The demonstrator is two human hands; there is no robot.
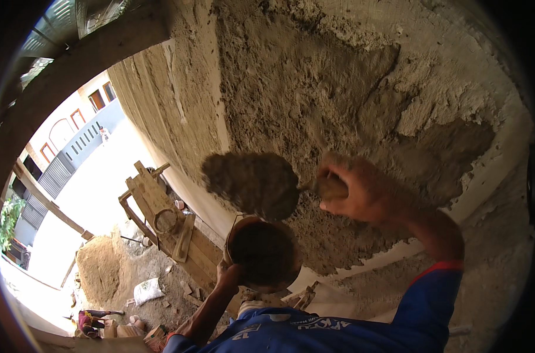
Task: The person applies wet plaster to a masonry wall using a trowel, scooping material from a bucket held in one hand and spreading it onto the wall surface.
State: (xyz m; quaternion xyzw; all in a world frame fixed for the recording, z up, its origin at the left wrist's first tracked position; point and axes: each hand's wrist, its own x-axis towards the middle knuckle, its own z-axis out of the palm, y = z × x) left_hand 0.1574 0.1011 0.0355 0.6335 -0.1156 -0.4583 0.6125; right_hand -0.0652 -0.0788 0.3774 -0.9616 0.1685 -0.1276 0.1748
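Observation:
My right hand [364, 189] is wrapped round the handle of a trowel [331, 188]. A thick heap of wet grey mortar [253, 181] covers the trowel's blade, which is held just above a bucket and in front of the wall. My left hand [229, 276] grips the bucket [293, 267] at its left side, and dark mortar shows inside it. Behind the trowel, the wall [291, 100] carries rough wet mortar, with a darker damp patch at the right. The blade's edges are hidden under the load.
Below at the left stands a wooden plank scaffold [144, 191] with a round pan [165, 220] on it. On the ground lie a sand heap [98, 267] and a white sack [148, 290]. A wooden pole [55, 209] slants at the far left, and a person [104, 134] is outside in the distance.

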